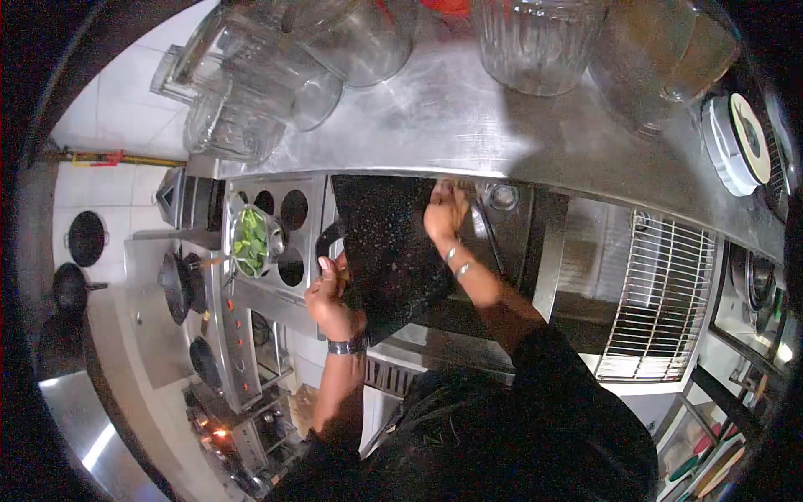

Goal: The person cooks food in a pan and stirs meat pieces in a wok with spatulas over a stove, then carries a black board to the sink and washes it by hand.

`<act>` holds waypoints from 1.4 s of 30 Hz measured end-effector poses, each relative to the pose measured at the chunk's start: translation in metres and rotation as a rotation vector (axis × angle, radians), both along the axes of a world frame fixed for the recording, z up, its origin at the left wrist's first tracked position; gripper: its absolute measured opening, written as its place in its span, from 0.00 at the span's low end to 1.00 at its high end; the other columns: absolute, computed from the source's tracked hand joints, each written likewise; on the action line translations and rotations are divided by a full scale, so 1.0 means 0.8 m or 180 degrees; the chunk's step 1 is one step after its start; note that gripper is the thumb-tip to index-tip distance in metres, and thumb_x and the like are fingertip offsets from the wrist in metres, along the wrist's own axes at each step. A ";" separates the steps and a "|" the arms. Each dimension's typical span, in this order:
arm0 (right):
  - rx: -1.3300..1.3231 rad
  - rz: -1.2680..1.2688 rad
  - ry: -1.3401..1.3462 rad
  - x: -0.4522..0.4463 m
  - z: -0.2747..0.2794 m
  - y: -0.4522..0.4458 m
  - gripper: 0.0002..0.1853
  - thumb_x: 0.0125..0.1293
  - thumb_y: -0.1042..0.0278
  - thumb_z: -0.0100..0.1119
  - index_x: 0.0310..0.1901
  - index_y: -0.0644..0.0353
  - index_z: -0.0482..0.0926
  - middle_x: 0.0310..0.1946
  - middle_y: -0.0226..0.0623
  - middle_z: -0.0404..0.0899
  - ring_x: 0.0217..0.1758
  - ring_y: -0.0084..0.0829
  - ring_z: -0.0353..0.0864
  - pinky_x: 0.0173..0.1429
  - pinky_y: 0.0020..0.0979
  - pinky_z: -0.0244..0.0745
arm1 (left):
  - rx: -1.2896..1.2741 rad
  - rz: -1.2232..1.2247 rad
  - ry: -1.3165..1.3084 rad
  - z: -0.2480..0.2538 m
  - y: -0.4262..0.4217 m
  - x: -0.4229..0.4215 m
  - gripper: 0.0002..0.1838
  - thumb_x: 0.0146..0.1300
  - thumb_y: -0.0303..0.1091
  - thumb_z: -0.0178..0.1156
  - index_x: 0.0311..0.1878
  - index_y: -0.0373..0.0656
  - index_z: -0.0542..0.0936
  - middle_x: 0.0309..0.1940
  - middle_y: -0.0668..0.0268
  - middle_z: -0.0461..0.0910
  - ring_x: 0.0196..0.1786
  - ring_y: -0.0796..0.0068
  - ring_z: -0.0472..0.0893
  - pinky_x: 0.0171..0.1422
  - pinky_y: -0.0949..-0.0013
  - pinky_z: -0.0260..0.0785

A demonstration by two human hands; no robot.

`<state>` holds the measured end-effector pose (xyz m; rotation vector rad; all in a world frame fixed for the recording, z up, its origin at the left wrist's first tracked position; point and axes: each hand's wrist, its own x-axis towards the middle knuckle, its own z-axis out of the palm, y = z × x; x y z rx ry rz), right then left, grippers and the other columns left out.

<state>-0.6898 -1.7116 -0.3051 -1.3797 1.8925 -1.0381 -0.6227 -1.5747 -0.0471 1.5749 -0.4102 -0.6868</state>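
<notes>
A black board [381, 251], speckled with wet-looking spots, lies in front of me below the metal shelf. A dark loop handle shows at its left edge. My left hand [332, 297] is closed at that edge, just below the loop, thumb up and fingers curled. My right hand [446, 209] is at the board's upper right edge, its fingers bent and blurred; what they may hold is hidden. To the right of it are a small clear glass [502, 197] and a thin dark rod-like object [488, 230].
A steel shelf [401, 125] with large glass jugs [539, 42] overhangs the work area. On the left, a clear container of green leaves [251, 238] stands by a counter with round openings [294, 209]. A wire rack [657, 293] is at right; a flame [221, 433] burns lower left.
</notes>
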 end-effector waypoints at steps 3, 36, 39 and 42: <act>-0.0306 0.0806 0.0119 -0.013 0.084 0.106 0.29 0.77 0.55 0.32 0.73 0.61 0.54 0.60 0.53 0.66 0.62 0.49 0.62 0.69 0.51 0.50 | 0.0004 0.0203 0.0269 -0.013 -0.015 0.011 0.23 0.69 0.44 0.60 0.40 0.26 0.84 0.17 0.76 0.68 0.21 0.85 0.57 0.30 0.76 0.48; 0.0397 0.0560 -0.0555 0.037 0.024 0.093 0.26 0.76 0.59 0.40 0.71 0.61 0.59 0.70 0.57 0.57 0.74 0.56 0.53 0.77 0.49 0.48 | 0.0127 -0.0006 0.0535 -0.040 0.039 0.006 0.18 0.67 0.41 0.62 0.38 0.30 0.83 0.33 0.64 0.83 0.34 0.75 0.78 0.44 0.71 0.70; -0.0752 0.0980 -0.1032 0.063 0.089 0.135 0.26 0.76 0.63 0.40 0.71 0.63 0.57 0.73 0.53 0.54 0.76 0.54 0.51 0.78 0.47 0.45 | 0.0327 -0.0086 0.0216 -0.062 0.051 0.026 0.19 0.68 0.41 0.61 0.38 0.30 0.83 0.32 0.64 0.82 0.34 0.75 0.78 0.44 0.71 0.70; -0.0535 0.1838 -0.0957 0.030 0.152 0.216 0.26 0.77 0.65 0.38 0.73 0.64 0.55 0.75 0.52 0.50 0.79 0.49 0.46 0.80 0.40 0.43 | 0.0226 0.0124 0.1031 -0.056 0.052 0.043 0.21 0.69 0.43 0.60 0.41 0.28 0.84 0.33 0.62 0.83 0.35 0.75 0.78 0.45 0.72 0.70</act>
